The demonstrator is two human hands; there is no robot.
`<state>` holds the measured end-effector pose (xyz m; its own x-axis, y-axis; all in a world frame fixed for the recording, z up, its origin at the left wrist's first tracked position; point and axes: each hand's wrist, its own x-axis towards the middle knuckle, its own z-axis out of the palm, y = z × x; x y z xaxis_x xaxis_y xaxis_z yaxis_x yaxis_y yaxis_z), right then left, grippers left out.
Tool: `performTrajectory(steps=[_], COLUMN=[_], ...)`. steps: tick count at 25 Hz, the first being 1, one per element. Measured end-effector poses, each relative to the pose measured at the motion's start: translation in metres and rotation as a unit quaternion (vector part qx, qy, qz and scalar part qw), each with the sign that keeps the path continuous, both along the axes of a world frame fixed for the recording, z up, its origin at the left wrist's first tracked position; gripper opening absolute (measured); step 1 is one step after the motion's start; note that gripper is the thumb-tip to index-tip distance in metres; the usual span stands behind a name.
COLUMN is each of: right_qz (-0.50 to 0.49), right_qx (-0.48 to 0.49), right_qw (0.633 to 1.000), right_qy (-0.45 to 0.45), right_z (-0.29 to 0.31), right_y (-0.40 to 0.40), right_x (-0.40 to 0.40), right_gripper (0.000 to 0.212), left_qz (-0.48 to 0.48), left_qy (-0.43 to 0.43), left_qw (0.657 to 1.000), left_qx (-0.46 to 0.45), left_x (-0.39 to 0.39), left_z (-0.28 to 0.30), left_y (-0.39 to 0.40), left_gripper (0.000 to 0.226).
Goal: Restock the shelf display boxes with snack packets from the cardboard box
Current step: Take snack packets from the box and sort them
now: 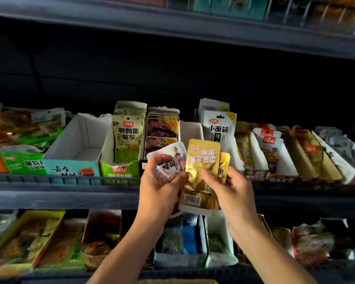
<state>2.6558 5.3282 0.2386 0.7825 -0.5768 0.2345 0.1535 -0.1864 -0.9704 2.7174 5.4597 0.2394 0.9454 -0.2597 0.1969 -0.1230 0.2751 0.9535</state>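
Left hand (158,187) pinches white packet (168,158); right hand (230,191) grips gold packets (201,171). Sort by type before boxing.

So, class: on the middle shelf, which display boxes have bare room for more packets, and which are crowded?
The teal-fronted box is bare inside, between the green-fronted box and the quail-egg packet box. The white box behind the held packets also looks open. Boxes further right are crowded.
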Motion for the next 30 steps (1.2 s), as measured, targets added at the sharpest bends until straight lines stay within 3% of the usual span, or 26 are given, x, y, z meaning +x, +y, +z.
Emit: performTrajectory(steps=[2,5,7,9,11,13,15,17,19,21,25,26,28,29,30], right_qz=[-0.048,-0.115,-0.129,-0.074,0.025,0.101,0.108,0.053,0.025,0.006,-0.069,-0.067,-0.06,-0.073,-0.101], right_qx=[-0.014,-0.064,-0.08,-0.117,-0.155,-0.155,-0.117,-0.129,-0.141,-0.117,-0.054,-0.009,0.072,0.072,0.047], right_qw=[0.997,0.987,0.982,0.986,0.986,0.982,0.986,0.988,0.988,0.993,0.996,0.998,0.995,0.993,0.991], right_qy=[-0.051,-0.094,-0.11,-0.092,-0.06,-0.042,-0.056,-0.069,-0.05,-0.023,0.012,0.007,-0.036,-0.057,-0.07], right_z=[-0.002,0.003,0.004,-0.004,-0.012,-0.011,-0.006,-0.002,-0.003,-0.005,-0.006,-0.001,0.017,0.026,0.036], right_y=[0.001,0.004,0.008,0.023,0.036,0.037,0.031,0.024,0.02,0.015,-0.019,-0.034,-0.072,-0.095,-0.119], right_x=[-0.006,-0.013,-0.014,-0.015,-0.015,-0.016,-0.018,-0.017,-0.015,-0.013,-0.009,-0.013,-0.03,-0.041,-0.052], right_gripper=[0.016,0.024,0.025,0.023,0.033,0.041,0.035,0.031,0.045,0.058,0.059,0.056,0.023,0.004,0.007], left_qz=[0.012,0.044,-0.007,-0.137,-0.184,-0.145,-0.089,-0.084,-0.09,-0.087,-0.07,-0.069,-0.088,-0.099,-0.108], left_qy=[0.006,-0.035,-0.037,-0.02,0.025,0.077,0.12,0.122,0.114,0.117,0.1,0.097,0.094,0.098,0.098], left_qw=[1.0,0.996,0.997,0.988,0.982,0.986,0.987,0.989,0.989,0.989,0.992,0.993,0.991,0.99,0.989], left_qx=[0.028,0.064,0.069,0.065,0.024,-0.038,-0.056,-0.026,-0.001,0.0,0.013,0.019,0.021,0.022,0.031], left_x=[-0.004,-0.006,-0.012,-0.022,-0.022,-0.014,-0.009,-0.009,-0.013,-0.019,-0.031,-0.033,-0.037,-0.039,-0.04], left_z=[-0.007,-0.01,-0.008,-0.006,-0.01,-0.008,-0.003,0.0,-0.001,0.0,0.008,0.009,0.015,0.019,0.022], left_y=[-0.004,-0.005,-0.008,-0.013,-0.015,-0.011,-0.007,-0.006,-0.007,-0.008,-0.021,-0.029,-0.052,-0.065,-0.078], left_gripper=[0.017,0.029,0.025,0.029,0.045,0.037,0.032,0.037,0.039,0.037,0.037,0.037,0.038,0.038,0.037])
